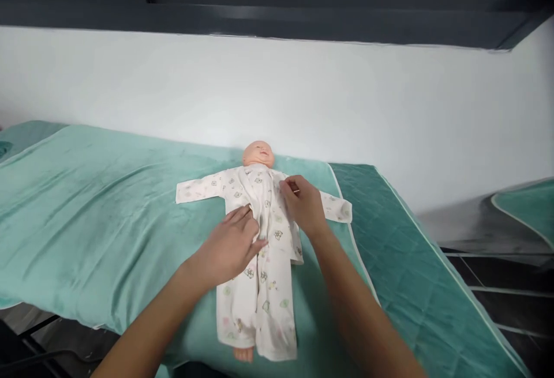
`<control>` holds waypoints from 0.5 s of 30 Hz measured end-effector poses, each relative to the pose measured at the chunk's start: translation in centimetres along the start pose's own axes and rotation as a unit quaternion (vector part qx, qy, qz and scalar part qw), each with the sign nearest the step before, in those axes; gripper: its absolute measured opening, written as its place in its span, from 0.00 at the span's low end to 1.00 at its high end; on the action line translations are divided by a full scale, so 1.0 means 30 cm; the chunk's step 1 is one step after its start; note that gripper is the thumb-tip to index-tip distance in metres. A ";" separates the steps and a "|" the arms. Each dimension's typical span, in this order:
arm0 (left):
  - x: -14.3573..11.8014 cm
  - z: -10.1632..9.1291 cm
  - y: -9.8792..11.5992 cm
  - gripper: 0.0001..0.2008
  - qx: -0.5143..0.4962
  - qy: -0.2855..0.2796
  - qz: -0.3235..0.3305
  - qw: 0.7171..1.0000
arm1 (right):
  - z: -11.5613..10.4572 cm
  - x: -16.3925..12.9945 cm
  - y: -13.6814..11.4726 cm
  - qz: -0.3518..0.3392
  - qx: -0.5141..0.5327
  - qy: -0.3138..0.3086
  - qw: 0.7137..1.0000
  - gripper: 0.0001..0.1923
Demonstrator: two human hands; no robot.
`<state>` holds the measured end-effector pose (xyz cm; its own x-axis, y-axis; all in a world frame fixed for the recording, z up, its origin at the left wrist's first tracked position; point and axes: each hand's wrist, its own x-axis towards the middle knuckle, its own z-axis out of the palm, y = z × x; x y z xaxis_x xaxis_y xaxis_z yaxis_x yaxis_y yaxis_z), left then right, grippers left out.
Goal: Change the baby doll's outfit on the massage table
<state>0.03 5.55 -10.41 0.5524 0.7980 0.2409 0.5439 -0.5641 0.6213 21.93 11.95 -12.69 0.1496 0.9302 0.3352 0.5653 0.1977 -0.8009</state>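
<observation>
While the baby doll (258, 156) lies face-up mid-bed on the green blanket (95, 205), the left hand (231, 248) presses flat, fingers apart, on its printed romper (262, 274); the right hand (303, 202) pinches the chest fabric.

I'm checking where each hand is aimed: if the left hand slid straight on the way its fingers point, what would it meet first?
The left hand points up and right across the doll, over its printed romper. It would likely meet the right hand at the chest first, though depth is unclear.
</observation>
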 end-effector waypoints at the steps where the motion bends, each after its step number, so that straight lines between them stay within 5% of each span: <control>1: 0.012 -0.002 -0.004 0.13 0.020 -0.010 0.018 1.000 | 0.021 0.037 -0.008 0.002 -0.043 0.002 0.999 0.13; 6: 0.112 -0.024 -0.125 0.14 -0.139 0.118 -0.080 0.980 | 0.106 0.144 -0.067 0.102 -0.186 -0.072 0.975 0.16; 9: 0.188 -0.020 -0.143 0.14 -0.228 0.134 -0.111 0.958 | 0.118 0.152 -0.074 0.104 -0.189 -0.075 0.974 0.14; 12: 0.245 -0.004 -0.099 0.13 -0.328 0.104 -0.095 0.934 | 0.105 0.152 -0.047 0.111 -0.101 -0.083 0.985 0.10; 15: 0.279 0.001 -0.074 0.13 -0.460 0.121 -0.067 0.877 | 0.090 0.157 -0.011 0.136 0.040 -0.085 0.986 0.08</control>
<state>3.48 13.48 -9.79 0.3123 0.9283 0.2020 -0.2067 -0.1412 0.9682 20.26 17.12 -12.19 0.1440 0.9894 0.0197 0.4554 -0.0486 -0.8889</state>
